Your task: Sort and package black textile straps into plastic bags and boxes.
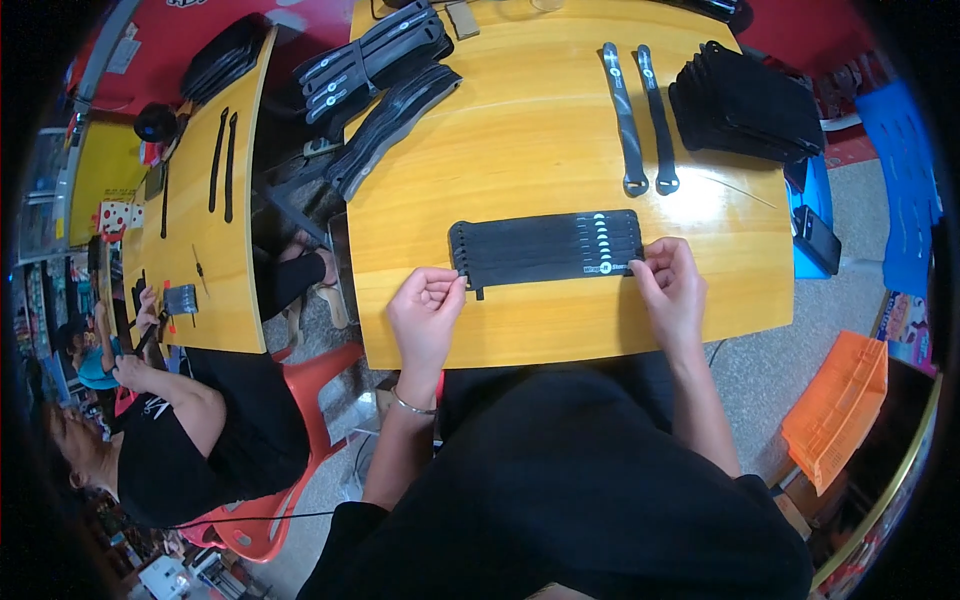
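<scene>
A row of several black straps (pixel 545 248) lies side by side on the yellow wooden table (pixel 560 330), each with a small white mark near its right end. My left hand (pixel 428 312) pinches the left end of the nearest strap at the row's lower left corner. My right hand (pixel 670 285) pinches the right end of the same strap at the lower right corner. Two single black straps with ring ends (pixel 640 118) lie farther back.
A stack of black pieces (pixel 748 100) sits at the table's far right, and bundles of black straps (pixel 385 75) at its far left. A person in black sits on a red chair (pixel 300 400) at another yellow table (pixel 205 200) on my left. An orange crate (pixel 840 405) stands at right.
</scene>
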The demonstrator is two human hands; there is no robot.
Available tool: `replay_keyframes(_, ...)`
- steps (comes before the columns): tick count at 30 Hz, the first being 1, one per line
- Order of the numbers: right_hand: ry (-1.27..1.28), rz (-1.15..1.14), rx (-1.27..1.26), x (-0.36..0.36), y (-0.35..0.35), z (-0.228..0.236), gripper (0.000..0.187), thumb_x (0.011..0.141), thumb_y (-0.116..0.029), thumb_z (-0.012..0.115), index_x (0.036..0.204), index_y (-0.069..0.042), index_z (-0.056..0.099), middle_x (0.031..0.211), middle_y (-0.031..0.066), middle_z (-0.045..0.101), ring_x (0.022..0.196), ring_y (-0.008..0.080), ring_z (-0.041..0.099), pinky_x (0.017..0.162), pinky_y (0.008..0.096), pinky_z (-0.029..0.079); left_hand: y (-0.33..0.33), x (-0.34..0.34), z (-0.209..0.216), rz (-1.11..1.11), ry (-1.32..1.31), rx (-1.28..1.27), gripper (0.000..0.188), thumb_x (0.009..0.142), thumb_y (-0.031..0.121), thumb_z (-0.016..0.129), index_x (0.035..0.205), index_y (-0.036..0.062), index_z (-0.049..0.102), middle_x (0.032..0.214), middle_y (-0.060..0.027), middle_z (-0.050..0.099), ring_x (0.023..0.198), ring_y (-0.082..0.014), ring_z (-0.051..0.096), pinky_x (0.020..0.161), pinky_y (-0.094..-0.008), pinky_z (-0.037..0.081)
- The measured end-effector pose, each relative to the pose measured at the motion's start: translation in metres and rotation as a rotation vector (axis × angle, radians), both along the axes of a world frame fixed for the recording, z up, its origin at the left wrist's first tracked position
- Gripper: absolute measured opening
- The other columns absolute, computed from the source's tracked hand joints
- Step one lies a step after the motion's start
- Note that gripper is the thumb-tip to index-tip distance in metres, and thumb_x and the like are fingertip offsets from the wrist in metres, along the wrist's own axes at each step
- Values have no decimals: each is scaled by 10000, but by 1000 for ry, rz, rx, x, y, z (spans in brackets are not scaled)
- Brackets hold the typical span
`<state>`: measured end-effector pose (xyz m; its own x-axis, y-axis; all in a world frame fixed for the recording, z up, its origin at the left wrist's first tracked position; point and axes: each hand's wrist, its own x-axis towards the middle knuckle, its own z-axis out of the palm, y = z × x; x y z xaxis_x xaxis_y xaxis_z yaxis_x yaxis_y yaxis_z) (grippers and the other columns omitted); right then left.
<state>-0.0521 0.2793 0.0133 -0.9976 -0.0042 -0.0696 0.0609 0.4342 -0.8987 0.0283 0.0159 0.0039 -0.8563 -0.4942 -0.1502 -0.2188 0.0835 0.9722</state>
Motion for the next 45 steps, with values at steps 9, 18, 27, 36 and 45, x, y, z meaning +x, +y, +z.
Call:
replay_keyframes(9,-2,15,47,-1,-2,6,215,798,-12,678,949,-9,525,710,30,583,530,44,510,495,195,417,0,0,0,5,-18,-27,79,797,-51,662,843,-22,604,748,-33,625,647,-48,580,581,-160,472)
replay_keyframes(18,-10,7,40,0,-2,8,214,794,-13,684,944,-14,532,693,20,580,523,39,498,497,191,414,2,0,-2,10,-14,-65,81,792,-48,665,829,-17,600,730,-28,615,634,-51,578,573,-164,473)
replay_keyframes(27,16,-5,119,1,-3,6,232,770,-28,705,921,-15,530,690,44,588,516,74,520,493,214,427,11,-2,4,35,-26,-270,96,763,-55,671,801,-7,597,698,-42,586,592,-80,579,533,-191,472)
replay_keyframes(36,56,-1,87,-4,1,5,182,772,3,668,904,-15,545,728,76,574,548,121,540,503,243,451,10,0,11,-66,78,-582,96,753,-57,666,830,-4,644,746,-54,538,599,-119,575,519,-206,472)
replay_keyframes(45,440,730,528,46,-38,22,681,792,-330,662,1326,14,417,1410,151,395,1332,294,340,1076,449,261,37,0,29,-774,162,-993,549,829,177,600,1306,-42,438,1412,-195,378,1334,-365,319,1089,-472,260)
